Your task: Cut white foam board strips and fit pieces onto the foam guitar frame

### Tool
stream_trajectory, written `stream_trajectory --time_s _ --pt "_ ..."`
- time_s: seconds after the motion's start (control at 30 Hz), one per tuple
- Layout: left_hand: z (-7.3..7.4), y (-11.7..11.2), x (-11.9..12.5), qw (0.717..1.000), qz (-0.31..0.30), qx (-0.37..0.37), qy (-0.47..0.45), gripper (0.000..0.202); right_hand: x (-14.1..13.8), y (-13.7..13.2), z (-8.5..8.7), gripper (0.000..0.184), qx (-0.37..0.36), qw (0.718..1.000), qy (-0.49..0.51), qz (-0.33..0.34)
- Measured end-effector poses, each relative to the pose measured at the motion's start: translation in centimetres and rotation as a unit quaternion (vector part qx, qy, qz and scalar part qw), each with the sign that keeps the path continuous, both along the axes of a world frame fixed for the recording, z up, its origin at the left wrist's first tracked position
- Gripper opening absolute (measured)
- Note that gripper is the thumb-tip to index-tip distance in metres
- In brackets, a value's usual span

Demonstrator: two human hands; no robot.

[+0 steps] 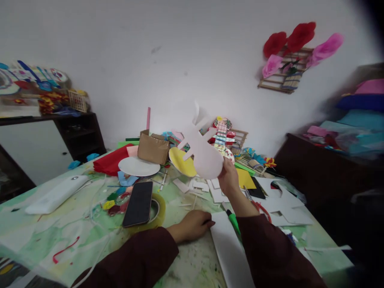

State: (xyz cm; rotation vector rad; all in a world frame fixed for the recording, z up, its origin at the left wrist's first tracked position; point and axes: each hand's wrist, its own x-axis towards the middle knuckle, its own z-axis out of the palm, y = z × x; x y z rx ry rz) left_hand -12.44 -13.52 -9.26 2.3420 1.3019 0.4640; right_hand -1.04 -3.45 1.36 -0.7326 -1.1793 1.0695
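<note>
My right hand (228, 176) is raised above the table, pinched on the lower edge of a white paper cut-out (204, 154) with a rounded body and several finger-like tabs pointing up. My left hand (194, 225) rests on the table with its fingers curled, pressing the near end of a white paper sheet (232, 252). A green-handled tool (233, 221) lies between my forearms. Both sleeves are dark maroon.
A black phone (138, 203) lies over a tape roll (160, 208). A white plate (138, 166), brown cardboard box (153, 149), yellow disc (181, 162), red paper (111, 162), white scraps (282, 204) and a white power strip (57, 194) crowd the table. A dark cabinet (318, 172) stands on the right.
</note>
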Motion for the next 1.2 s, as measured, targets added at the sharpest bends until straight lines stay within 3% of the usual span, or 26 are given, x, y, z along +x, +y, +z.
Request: stream_trajectory --time_s 0.1,0.33,0.5,0.6,0.73,0.83,0.93,1.0,1.2 --pt "-0.3 0.0 0.0 1.0 -0.001 0.0 -0.006 0.03 2.7 -2.1 0.4 0.042 -0.052 0.992 0.114 0.023" --pt "-0.2 0.0 0.2 1.0 -0.011 -0.006 -0.002 0.034 8.8 -6.0 -0.4 0.038 -0.086 0.983 0.153 -0.05" --pt "0.0 -0.3 0.2 0.999 -0.009 -0.005 -0.033 0.035 10.7 -8.7 -1.0 0.035 -0.071 0.979 0.181 -0.066" --pt "0.3 -0.6 0.1 0.994 0.014 0.051 -0.097 0.035 11.4 -10.7 -1.2 0.037 -0.076 0.972 0.215 -0.065" --pt "2.9 -1.0 0.9 0.947 0.04 0.171 -0.269 0.025 11.7 -12.9 -1.7 0.04 -0.085 0.965 0.233 -0.085" --pt "6.0 -1.3 2.8 0.923 -0.001 0.205 -0.326 0.046 11.5 -14.0 -2.2 0.041 -0.103 0.958 0.254 -0.089" --pt "8.4 -1.2 5.2 0.924 -0.051 0.226 -0.304 0.061 10.9 -14.9 -2.8 0.043 -0.116 0.953 0.268 -0.078" --pt "9.2 -1.0 6.5 0.93 -0.067 0.236 -0.274 0.063 10.6 -15.4 -3.2 0.046 -0.121 0.952 0.273 -0.069" --pt "8.8 -0.7 8.9 0.934 -0.038 0.343 -0.09 0.077 10.0 -16.4 -4.0 0.051 -0.098 0.95 0.275 -0.11"
